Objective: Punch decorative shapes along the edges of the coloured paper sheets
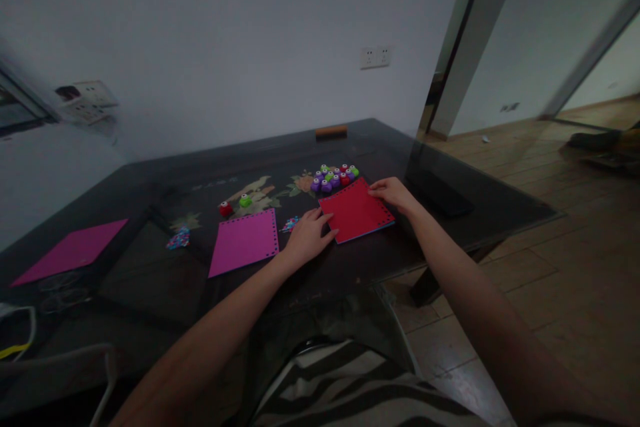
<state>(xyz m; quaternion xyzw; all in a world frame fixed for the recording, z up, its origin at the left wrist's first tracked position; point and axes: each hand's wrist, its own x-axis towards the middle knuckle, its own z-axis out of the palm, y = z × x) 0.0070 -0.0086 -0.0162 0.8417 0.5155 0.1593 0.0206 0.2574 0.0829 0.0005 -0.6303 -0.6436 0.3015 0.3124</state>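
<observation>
A red sheet (357,211) with small holes along its edges lies on the dark table, with a thin blue edge showing beneath it. My left hand (307,235) rests at its left edge with the fingers apart. At its upper right edge is my right hand (391,193), fingers extended over the sheet's border. To the left lies a pink sheet (244,241), also with holes along its edges. Small blue, pink and white pieces (290,224) sit between the two sheets, partly hidden by my left hand. Several purple, green and red round pieces (335,178) cluster behind the red sheet.
A red piece (225,209) and a green piece (245,200) stand behind the pink sheet. Farther left are another pile of small pieces (179,238) and a magenta sheet (73,250). A brown block (331,132) lies at the back, a dark flat object (439,193) at right.
</observation>
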